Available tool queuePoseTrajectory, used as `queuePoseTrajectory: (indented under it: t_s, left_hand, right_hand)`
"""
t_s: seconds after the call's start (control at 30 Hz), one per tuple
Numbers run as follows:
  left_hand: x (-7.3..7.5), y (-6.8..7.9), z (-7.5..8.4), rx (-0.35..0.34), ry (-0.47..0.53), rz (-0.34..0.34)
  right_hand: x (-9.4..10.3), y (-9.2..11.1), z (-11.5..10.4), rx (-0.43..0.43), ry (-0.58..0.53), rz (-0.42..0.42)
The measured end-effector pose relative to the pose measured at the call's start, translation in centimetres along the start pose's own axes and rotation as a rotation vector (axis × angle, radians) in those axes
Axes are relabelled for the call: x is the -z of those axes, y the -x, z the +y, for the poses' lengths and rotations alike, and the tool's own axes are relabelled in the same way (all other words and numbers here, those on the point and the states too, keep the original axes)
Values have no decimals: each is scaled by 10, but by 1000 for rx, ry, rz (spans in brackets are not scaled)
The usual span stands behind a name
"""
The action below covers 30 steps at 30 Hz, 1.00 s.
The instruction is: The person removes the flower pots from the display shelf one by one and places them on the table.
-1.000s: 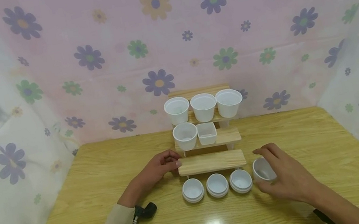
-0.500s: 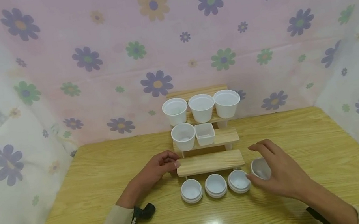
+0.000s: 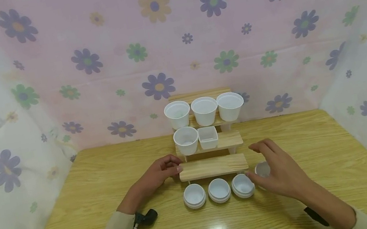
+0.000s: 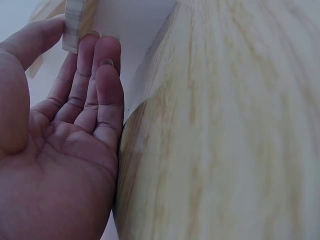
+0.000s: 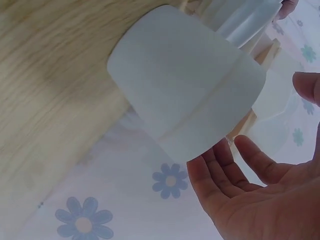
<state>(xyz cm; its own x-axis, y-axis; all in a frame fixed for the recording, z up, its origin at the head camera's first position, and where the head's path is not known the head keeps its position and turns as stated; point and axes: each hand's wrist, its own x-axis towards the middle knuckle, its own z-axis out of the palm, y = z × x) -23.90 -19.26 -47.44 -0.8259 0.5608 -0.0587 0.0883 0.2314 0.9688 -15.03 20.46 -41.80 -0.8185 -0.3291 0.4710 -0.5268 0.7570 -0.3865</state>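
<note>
Three white pots [image 3: 219, 190] before stand [image 3: 212, 166] — right hand [image 3: 282, 171] partly hides fourth pot [image 3: 262, 170].

One four-tiered wooden stand [image 3: 212, 166] on one worktop [image 3: 110, 160] carries three round white pots [image 3: 205, 115] at the back, one round pot [image 3: 187, 146] and one square pot [image 3: 209, 143] ahead: five. Three white cups [image 3: 220, 197] line its front edge, a fourth cup [image 3: 261, 170] beyond its front-right corner. One left hand [image 3: 161, 173], one right hand [image 3: 284, 172].
</note>
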Motion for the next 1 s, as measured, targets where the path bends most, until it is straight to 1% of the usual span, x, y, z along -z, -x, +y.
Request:
queuePoseTrajectory:
  t_s: [0.2, 0.4, 0.67, 1.0]
  left_hand:
    - [-1, -1, 0, 2, -15, 3]
    - [-2, -2, -1, -4, -24, 7]
    - [0, -1, -3, -15, -5, 16]
    - [0, -2, -2, -17, 16, 8]
  right_hand:
    - [-2, -5, -3, -3, -22, 6]
    - [-3, -9, -6, -36, -45, -8]
    - [-3, -14, -7, -25, -49, -6]
    - [-4, -16, -7, -24, -67, -22]
